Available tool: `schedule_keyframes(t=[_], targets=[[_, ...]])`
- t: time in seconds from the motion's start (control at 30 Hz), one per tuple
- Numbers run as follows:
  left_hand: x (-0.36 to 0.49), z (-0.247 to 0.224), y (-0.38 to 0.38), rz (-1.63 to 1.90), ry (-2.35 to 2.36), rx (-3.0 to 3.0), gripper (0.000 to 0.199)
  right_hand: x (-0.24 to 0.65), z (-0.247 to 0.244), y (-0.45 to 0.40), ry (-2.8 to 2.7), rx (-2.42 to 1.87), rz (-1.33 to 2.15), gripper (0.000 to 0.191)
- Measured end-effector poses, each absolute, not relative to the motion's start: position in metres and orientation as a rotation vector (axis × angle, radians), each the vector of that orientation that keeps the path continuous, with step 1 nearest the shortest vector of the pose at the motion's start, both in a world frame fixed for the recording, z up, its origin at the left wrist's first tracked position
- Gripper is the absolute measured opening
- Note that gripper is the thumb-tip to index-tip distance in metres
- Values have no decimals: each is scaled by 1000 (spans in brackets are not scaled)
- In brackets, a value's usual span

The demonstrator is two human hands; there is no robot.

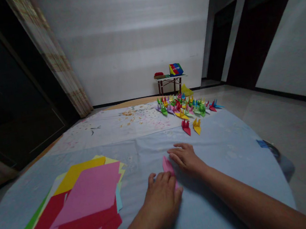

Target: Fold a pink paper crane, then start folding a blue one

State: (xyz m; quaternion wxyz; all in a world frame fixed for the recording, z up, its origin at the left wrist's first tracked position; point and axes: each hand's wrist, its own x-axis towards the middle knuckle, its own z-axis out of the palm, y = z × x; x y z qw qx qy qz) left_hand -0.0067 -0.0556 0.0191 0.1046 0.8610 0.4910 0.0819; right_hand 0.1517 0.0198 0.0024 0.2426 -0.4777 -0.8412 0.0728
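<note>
A narrow strip of folded pink paper [167,165] lies on the cloth in front of me, its pointed end facing away. My left hand [163,189] covers its near part, with curled fingers pressing on it and the thumb along its right side, so that part is hidden. To the right of the pointed end is my right hand [186,157], palm down, fingers apart and holding nothing. The fingertips come close to the paper's edge; contact cannot be made out. Beyond the hands stand a red folded paper crane [186,127] and a yellow one [197,126].
Loose coloured sheets, with a pink sheet [92,189] on top, are piled at the left. Several folded cranes [180,107] crowd the far right of the round table [232,190]. Past it, a small side table [169,78] carries a colourful box [176,69].
</note>
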Motion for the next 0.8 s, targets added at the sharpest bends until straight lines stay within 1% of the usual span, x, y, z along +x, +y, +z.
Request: schedule_keyframes(t=[0.07,0.17,0.27,0.33,0.4,0.5,0.63,0.8], targets=[[-14,17,-45,390,1392,2538,33,155,2,15,-2294,-1226,284,31],[-24,11,-29,643,1480,2439,26,162,-1,10,-2315,-1125,362,22],[-32,5,-21,777,1534,2385,23,169,-6,9,-2356,-1053,402,27],[-35,2,-19,786,1503,2393,25,174,-7,10,-2378,-1033,422,33],[-37,2,-19,776,1455,2411,29,176,-5,10,-2386,-1026,438,35],[-37,3,-19,743,1401,2428,32,176,0,8,-2423,-984,462,33],[-37,6,-20,689,1360,2449,26,171,7,5,-2483,-953,453,29],[-35,6,-22,651,1317,2515,24,167,7,4,-2510,-982,464,20]])
